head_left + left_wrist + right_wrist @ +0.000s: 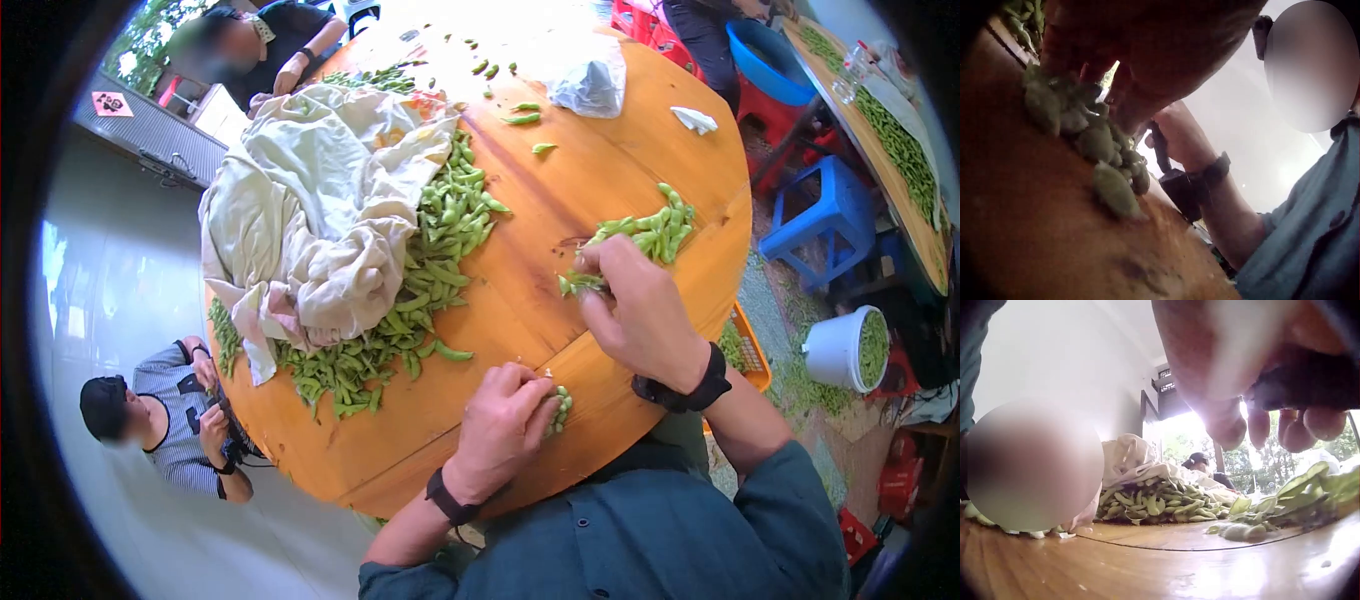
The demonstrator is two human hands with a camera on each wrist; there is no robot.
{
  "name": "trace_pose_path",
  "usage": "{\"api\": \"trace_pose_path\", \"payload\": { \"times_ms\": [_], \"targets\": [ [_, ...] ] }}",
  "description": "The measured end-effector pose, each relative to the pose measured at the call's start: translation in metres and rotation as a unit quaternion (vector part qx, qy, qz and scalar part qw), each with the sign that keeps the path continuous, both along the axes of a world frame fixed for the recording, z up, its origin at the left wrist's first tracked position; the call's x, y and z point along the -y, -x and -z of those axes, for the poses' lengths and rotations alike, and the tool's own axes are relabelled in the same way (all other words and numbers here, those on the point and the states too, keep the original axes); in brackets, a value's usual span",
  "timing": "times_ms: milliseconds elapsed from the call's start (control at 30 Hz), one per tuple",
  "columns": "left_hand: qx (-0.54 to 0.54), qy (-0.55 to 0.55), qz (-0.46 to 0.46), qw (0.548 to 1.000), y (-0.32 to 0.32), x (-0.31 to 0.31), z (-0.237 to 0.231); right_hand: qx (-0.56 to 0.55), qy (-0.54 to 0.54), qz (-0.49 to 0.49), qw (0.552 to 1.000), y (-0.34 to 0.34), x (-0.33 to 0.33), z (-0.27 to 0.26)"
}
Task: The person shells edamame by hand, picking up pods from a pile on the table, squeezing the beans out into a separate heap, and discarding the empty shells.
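Observation:
My left hand (505, 430) rests low at the table's near edge, its fingers curled round a cluster of shelled green soybeans (560, 410). In the left wrist view those soybeans (1097, 140) sit close under the fingers, partly hidden by the hand. Farther right, my right hand (640, 315) reaches over a small heap of green soybean pods (655, 235), thumb and index finger around a few loose pods (580, 284). The right wrist view has its fingertips (1294, 434) hanging down above the pods (1297, 497), with nothing visible between them.
A large pile of pods (440, 240) lies on the round wooden table (560, 210), partly covered by a pale cloth (320, 210). Nearby are a plastic bag (590, 85) and a crumpled tissue (694, 120). Two people are at the left; a blue stool (825, 215) and white bucket (845, 350) stand right.

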State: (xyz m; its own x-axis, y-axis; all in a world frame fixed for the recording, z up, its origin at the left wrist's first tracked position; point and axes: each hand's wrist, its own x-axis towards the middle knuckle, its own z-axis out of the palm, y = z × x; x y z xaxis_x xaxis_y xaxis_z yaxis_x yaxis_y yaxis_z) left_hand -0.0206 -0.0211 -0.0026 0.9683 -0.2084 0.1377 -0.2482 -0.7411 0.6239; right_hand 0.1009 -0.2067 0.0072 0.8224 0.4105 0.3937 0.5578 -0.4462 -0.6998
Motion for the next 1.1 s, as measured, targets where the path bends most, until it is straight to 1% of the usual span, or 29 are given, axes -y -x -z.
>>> {"api": "trace_pose_path", "payload": {
  "times_ms": [33, 100, 167, 233, 267, 333, 367, 400, 433, 467, 533, 600, 667, 733, 767, 800, 833, 867, 900, 933, 1000, 1033, 1100],
  "targets": [
    [0.004, 0.01, 0.002, 1.0, 0.002, 0.0, 0.002, -0.001, -0.003, -0.003, 1.0, 0.002, -0.003, 0.001],
    [-0.009, 0.008, 0.001, 1.0, 0.008, 0.001, 0.0, 0.027, -0.005, -0.059, 0.998, 0.006, -0.008, 0.003],
    [-0.021, 0.008, 0.003, 1.0, 0.013, 0.0, -0.002, 0.015, 0.002, -0.063, 0.998, 0.008, -0.009, 0.013],
    [-0.017, 0.076, -0.028, 0.997, 0.015, -0.005, -0.004, 0.005, 0.012, -0.068, 0.998, 0.007, -0.006, 0.024],
    [-0.016, 0.076, -0.028, 0.997, 0.013, -0.011, -0.005, 0.003, 0.03, -0.083, 0.996, 0.005, -0.003, 0.028],
    [0.059, -0.003, -0.105, 0.993, 0.004, -0.032, -0.005, 0.002, 0.05, -0.099, 0.994, 0.004, -0.002, 0.027],
    [0.059, -0.002, -0.106, 0.993, -0.001, -0.043, -0.004, 0.019, 0.007, -0.112, 0.994, 0.004, -0.002, 0.021],
    [0.054, -0.063, -0.138, 0.987, -0.006, -0.055, -0.003, 0.035, -0.036, -0.125, 0.991, 0.005, -0.002, 0.016],
    [0.049, -0.125, -0.168, 0.977, -0.009, -0.064, -0.002, 0.035, -0.036, -0.125, 0.991, 0.006, -0.002, 0.012],
    [0.051, -0.126, -0.167, 0.977, -0.01, -0.07, -0.001, 0.031, -0.015, -0.137, 0.99, 0.008, -0.002, 0.008],
    [0.008, -0.148, -0.171, 0.974, -0.012, -0.077, -0.001, 0.028, 0.004, -0.147, 0.989, 0.012, -0.003, 0.01],
    [0.016, -0.153, -0.16, 0.975, -0.013, -0.074, -0.003, -0.03, 0.01, -0.094, 0.995, 0.017, -0.005, 0.024],
    [0.025, -0.156, -0.149, 0.976, -0.013, -0.069, -0.006, -0.036, 0.012, -0.102, 0.994, 0.015, -0.003, 0.03],
    [0.073, -0.075, -0.106, 0.989, -0.014, -0.06, -0.006, -0.043, 0.014, -0.106, 0.993, 0.017, -0.001, 0.024],
    [0.073, -0.072, -0.103, 0.989, -0.012, -0.055, -0.005, -0.08, -0.017, -0.116, 0.99, 0.021, -0.002, 0.016],
    [-0.034, 0.074, -0.149, 0.985, -0.009, -0.051, -0.003, -0.116, -0.047, -0.126, 0.984, 0.023, -0.005, 0.01],
    [-0.14, 0.216, -0.189, 0.948, -0.009, -0.045, -0.002, -0.116, -0.044, -0.121, 0.985, 0.027, -0.008, 0.009],
    [-0.142, 0.218, -0.184, 0.948, -0.01, -0.038, -0.006, -0.17, -0.062, -0.126, 0.975, 0.032, -0.012, 0.009],
    [-0.189, 0.318, -0.194, 0.909, -0.01, -0.03, -0.013, -0.222, -0.08, -0.132, 0.963, 0.035, -0.014, 0.009],
    [-0.234, 0.413, -0.202, 0.857, -0.011, -0.024, -0.017, -0.223, -0.079, -0.127, 0.963, 0.035, -0.014, 0.011],
    [-0.243, 0.42, -0.192, 0.853, -0.011, -0.017, -0.015, -0.277, -0.078, -0.168, 0.943, 0.037, -0.015, 0.016],
    [-0.248, 0.426, -0.186, 0.85, -0.01, -0.015, -0.014, -0.279, -0.079, -0.167, 0.942, 0.037, -0.015, 0.016],
    [-0.239, 0.423, -0.185, 0.854, -0.01, -0.01, -0.013, -0.397, -0.131, -0.155, 0.895, 0.036, -0.015, 0.014]
  ]
}}
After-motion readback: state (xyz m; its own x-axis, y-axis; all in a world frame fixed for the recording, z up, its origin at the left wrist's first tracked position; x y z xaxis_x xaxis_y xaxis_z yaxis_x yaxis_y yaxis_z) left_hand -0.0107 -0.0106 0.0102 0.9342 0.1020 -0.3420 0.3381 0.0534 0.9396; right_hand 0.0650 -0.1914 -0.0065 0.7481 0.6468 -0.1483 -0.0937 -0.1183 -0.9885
